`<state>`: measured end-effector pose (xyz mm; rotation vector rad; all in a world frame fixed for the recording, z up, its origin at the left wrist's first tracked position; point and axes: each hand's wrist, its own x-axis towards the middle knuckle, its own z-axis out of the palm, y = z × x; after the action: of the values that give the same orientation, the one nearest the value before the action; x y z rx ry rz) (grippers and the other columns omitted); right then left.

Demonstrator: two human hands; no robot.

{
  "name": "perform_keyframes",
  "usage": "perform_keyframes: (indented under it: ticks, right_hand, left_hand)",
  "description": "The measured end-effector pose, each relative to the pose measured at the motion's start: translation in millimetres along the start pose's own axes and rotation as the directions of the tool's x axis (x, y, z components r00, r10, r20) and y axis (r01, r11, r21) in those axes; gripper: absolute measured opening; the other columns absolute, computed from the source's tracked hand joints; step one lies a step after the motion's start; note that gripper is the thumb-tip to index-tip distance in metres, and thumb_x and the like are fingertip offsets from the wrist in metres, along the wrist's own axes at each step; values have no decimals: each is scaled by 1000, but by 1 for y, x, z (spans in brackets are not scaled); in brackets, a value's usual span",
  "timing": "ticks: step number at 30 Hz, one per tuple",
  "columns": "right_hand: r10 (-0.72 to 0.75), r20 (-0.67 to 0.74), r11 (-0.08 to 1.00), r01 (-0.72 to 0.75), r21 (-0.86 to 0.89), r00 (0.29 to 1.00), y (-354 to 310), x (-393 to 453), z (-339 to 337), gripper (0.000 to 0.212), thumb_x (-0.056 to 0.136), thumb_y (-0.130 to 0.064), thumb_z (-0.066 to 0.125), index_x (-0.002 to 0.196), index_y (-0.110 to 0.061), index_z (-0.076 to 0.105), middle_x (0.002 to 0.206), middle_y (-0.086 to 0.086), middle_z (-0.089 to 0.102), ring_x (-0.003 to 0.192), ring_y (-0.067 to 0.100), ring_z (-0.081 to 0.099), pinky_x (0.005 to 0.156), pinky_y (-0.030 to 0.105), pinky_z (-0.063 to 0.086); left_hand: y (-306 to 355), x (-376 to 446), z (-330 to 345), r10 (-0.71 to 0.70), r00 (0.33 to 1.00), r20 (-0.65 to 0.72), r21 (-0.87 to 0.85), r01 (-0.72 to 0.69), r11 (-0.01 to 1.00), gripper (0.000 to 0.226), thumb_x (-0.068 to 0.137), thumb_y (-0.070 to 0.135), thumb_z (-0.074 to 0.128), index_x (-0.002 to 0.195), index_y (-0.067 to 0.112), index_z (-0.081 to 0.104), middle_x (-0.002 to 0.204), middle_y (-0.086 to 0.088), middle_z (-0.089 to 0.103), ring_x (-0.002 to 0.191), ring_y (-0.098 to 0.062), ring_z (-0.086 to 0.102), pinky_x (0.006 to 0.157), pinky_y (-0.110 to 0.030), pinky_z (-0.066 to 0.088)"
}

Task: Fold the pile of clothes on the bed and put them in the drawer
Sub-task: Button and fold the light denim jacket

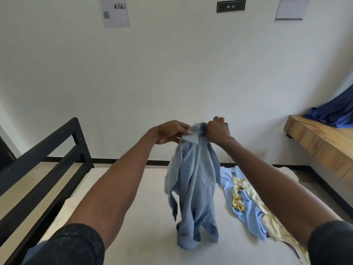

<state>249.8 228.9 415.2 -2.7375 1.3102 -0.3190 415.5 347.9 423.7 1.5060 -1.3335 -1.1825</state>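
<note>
A light blue shirt [193, 188] hangs bunched in the air over the white bed [133, 217], its cuffs touching the mattress. My left hand [170, 131] pinches the shirt's top edge from the left. My right hand [217, 131] grips the same top edge just to the right, fingers curled round the cloth. On the bed to the right lies a pale blue garment with a cream and gold patterned cloth [246, 205] spread loosely.
A black metal bed frame [47, 159] runs along the left. A wooden shelf [321, 142] juts from the right wall with dark blue fabric [336, 113] on it. The white wall ahead carries papers and a small black sign.
</note>
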Motion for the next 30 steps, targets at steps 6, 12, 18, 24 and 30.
perform_keyframes:
  ticks: [6, 12, 18, 24, 30]
  right_hand:
    - [-317, 93, 683, 160, 713, 944, 8, -16, -12, 22, 86, 4, 63, 103, -3, 74, 101, 11, 74, 83, 13, 67, 74, 24, 54]
    - [-374, 269, 189, -211, 959, 887, 25, -36, -28, 32, 92, -2, 39, 103, 4, 68, 92, 11, 74, 84, 19, 69, 75, 26, 55]
    - [-179, 278, 511, -152, 846, 944, 36, -38, -33, 10, 78, -10, 77, 80, -11, 67, 87, 6, 67, 82, 17, 62, 66, 25, 53]
    - [-243, 317, 921, 115, 373, 917, 30, -46, -47, 51, 76, -6, 73, 123, -20, 58, 114, -4, 56, 100, 14, 54, 81, 27, 48]
    - [-184, -135, 979, 194, 65, 974, 22, -67, -33, 44, 76, -2, 54, 117, -16, 60, 111, 5, 65, 95, 28, 60, 69, 29, 39]
  left_hand:
    - [-20, 6, 1, -36, 991, 128, -146, 55, 988, 28, 90, 10, 61, 117, 4, 66, 116, -20, 65, 108, -32, 62, 96, -45, 51]
    - [-32, 33, 15, 158, 983, -95, 486, -93, 869, 56, 79, 12, 73, 131, 20, 53, 139, -6, 50, 125, -19, 48, 102, -34, 43]
    - [-32, 37, 32, -26, 993, 119, 365, -20, 931, 26, 66, 21, 80, 73, 13, 56, 77, 0, 56, 82, -16, 50, 78, -33, 40]
    - [-41, 32, 45, -30, 965, 260, 106, 2, 994, 35, 84, 7, 70, 114, 21, 58, 95, -10, 66, 88, -20, 62, 80, -32, 52]
    - [-64, 37, 75, 116, 991, -61, 458, -76, 886, 41, 71, 36, 82, 95, 6, 67, 95, -8, 70, 89, -26, 64, 73, -34, 48]
